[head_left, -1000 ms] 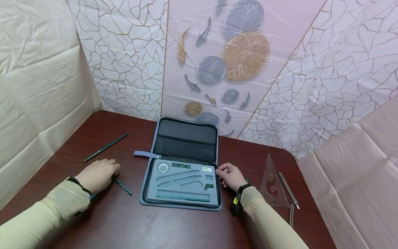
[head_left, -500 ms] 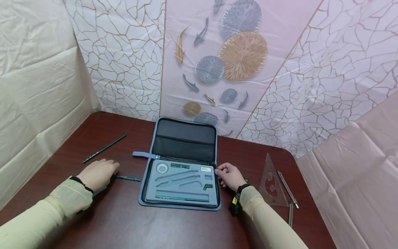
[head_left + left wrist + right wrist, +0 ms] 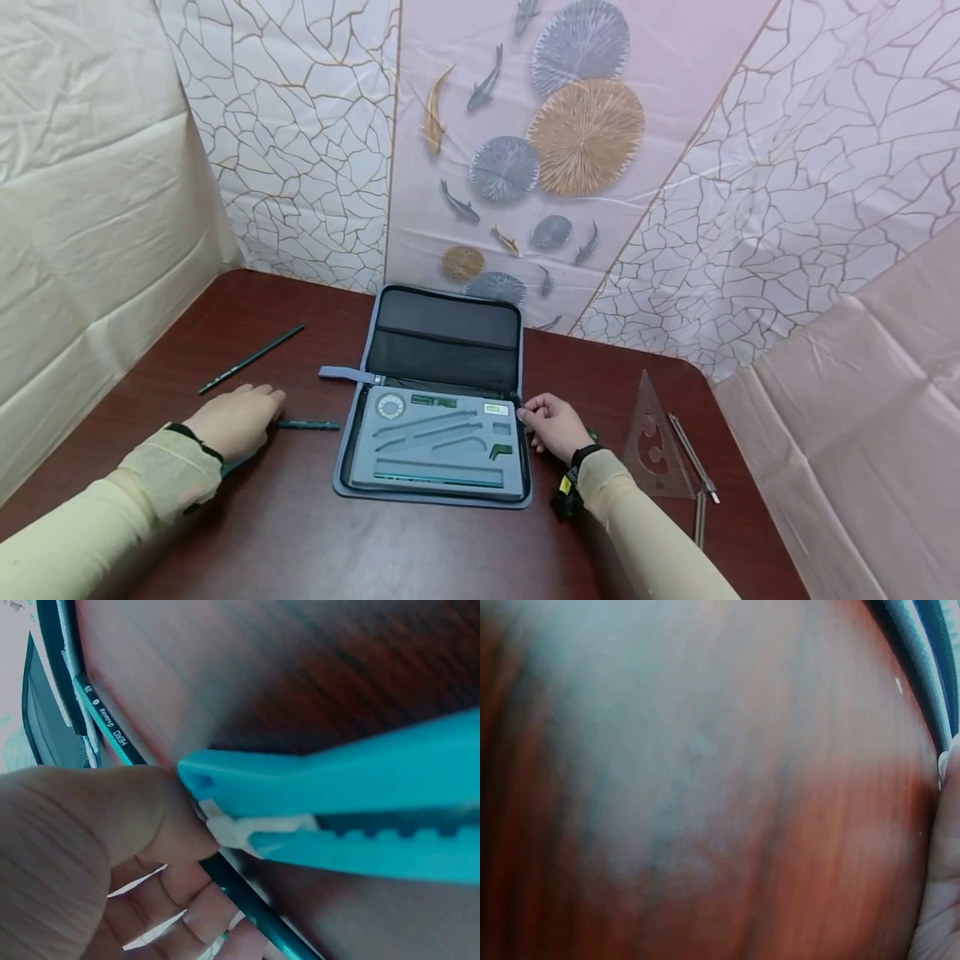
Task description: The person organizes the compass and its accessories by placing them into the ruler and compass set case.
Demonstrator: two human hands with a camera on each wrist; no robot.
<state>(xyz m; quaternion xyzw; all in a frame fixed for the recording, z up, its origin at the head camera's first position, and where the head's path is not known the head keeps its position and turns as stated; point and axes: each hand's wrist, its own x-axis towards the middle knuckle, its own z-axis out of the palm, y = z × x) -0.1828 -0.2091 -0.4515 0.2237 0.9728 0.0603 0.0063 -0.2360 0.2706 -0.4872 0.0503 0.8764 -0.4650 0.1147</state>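
Note:
A dark green drawing pencil (image 3: 264, 915) runs under the thumb and across the fingers of my left hand (image 3: 236, 421), which grips it on the table left of the case. In the head view the free end points right, close to the case. A teal plastic tool with a notched slot, like a utility knife (image 3: 300, 780), overlaps the thumb tip in the left wrist view. The blue-grey zip case (image 3: 348, 487) lies unfolded, its foam insert (image 3: 468, 421) facing up. My right hand (image 3: 557, 427) pinches the case's right rim, with its lower fingers partly hidden.
Another green pencil (image 3: 251, 358) lies at the back left. A pencil (image 3: 438, 481) and an eraser (image 3: 496, 409) sit in the insert. Under the right wrist is a black-and-yellow tape measure (image 3: 566, 500). Farther right are a clear set square (image 3: 656, 446) and a metal compass (image 3: 693, 458).
The pencil in my left hand has swung from pointing down and right to nearly level, its end now close to the case. My right hand has stayed at the case's rim.

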